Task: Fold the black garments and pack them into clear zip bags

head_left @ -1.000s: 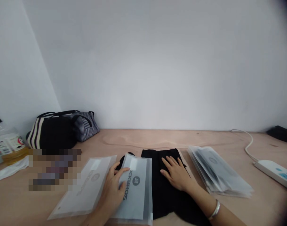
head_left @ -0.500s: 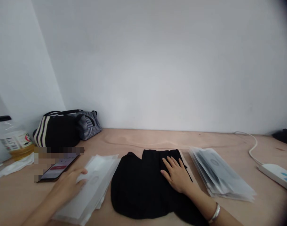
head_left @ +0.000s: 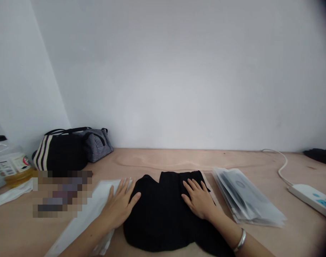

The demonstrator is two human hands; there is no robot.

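A folded black garment (head_left: 154, 217) lies spread on the wooden table in front of me. My right hand (head_left: 199, 198) rests flat on its right part, fingers apart. Over the garment's left edge and a pile of frosted plastic bags (head_left: 81, 216) is my left hand (head_left: 121, 201), open with its fingers spread and the thumb over the black cloth. Whether the left palm presses on the bags or hovers just above them, I cannot tell. The hand and forearm hide part of that pile.
To the right lie more frosted bags (head_left: 248, 198) with dark contents, then a white power strip (head_left: 312, 198) and its cord. At the back left stand a black bag (head_left: 65, 151), a striped bag (head_left: 100, 144) and a bottle of yellowish liquid (head_left: 11, 164). A wall closes off the back.
My left hand has moved right from the bag pile to the garment's left edge, its fingers now spread. My right hand stays on the garment. The view has shifted slightly.
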